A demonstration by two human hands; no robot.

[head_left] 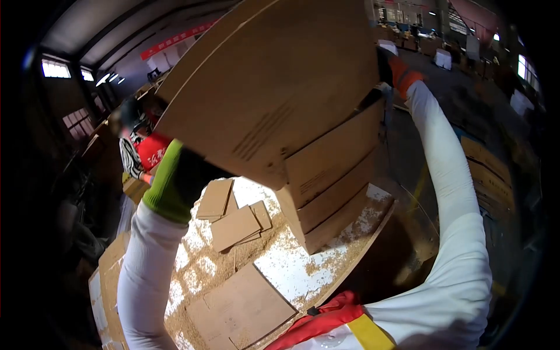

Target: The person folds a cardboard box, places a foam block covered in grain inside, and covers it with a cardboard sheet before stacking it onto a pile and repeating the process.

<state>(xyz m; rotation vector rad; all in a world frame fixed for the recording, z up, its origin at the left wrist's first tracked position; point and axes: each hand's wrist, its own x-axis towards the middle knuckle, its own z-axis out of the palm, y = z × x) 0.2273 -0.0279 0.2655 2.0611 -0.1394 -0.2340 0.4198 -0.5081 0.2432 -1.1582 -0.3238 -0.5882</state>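
A large cardboard box (286, 81) fills the upper middle of the head view, tilted above a stack of similar brown boxes (335, 175). My left hand (201, 169), in a dark glove with a green cuff, grips its lower left edge; the fingertips are hidden by the box. On the far right side, my right hand (389, 69) wears a dark glove with an orange cuff and holds the box's right edge. Both white-sleeved arms stretch forward around the box.
Sawdust is scattered over the white table (286, 271). Small cardboard pieces (236, 227) lie on it, with a larger flat sheet (239, 309) nearer me. A person in a red vest (153, 150) stands at the left. More cardboard (487, 169) lies at the right.
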